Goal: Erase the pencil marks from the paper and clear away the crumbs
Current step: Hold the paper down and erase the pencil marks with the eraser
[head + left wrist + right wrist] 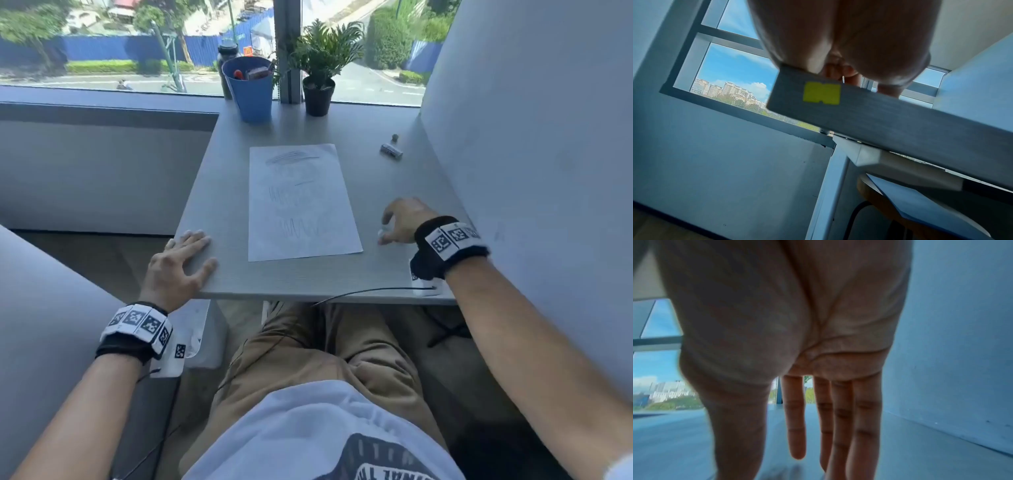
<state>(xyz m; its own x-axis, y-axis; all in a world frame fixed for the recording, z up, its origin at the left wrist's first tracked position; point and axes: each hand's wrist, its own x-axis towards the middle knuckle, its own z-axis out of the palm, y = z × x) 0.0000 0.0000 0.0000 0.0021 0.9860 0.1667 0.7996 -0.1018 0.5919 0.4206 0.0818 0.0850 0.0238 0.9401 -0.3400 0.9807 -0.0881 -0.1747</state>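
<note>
A white sheet of paper (pixel 301 202) with several grey pencil scribbles lies lengthways in the middle of the grey desk (pixel 308 277). A small white eraser-like block (pixel 391 151) lies at the far right, with a tiny dark object (pixel 395 137) behind it. My left hand (pixel 200 250) rests flat with spread fingers on the desk's near left corner, left of the paper; its palm (pixel 838 40) sits over the desk edge. My right hand (pixel 390 224) touches the desk just right of the paper, fingers (pixel 795 418) straight and pointing down. A small white spot by its thumb is unclear.
A blue bucket (pixel 251 90) of supplies, a dark bottle (pixel 227 54) and a potted plant (pixel 318 96) stand at the desk's far edge by the window. A grey partition (pixel 531 137) walls the right side. A thin black cable (pixel 359 293) runs along the near edge.
</note>
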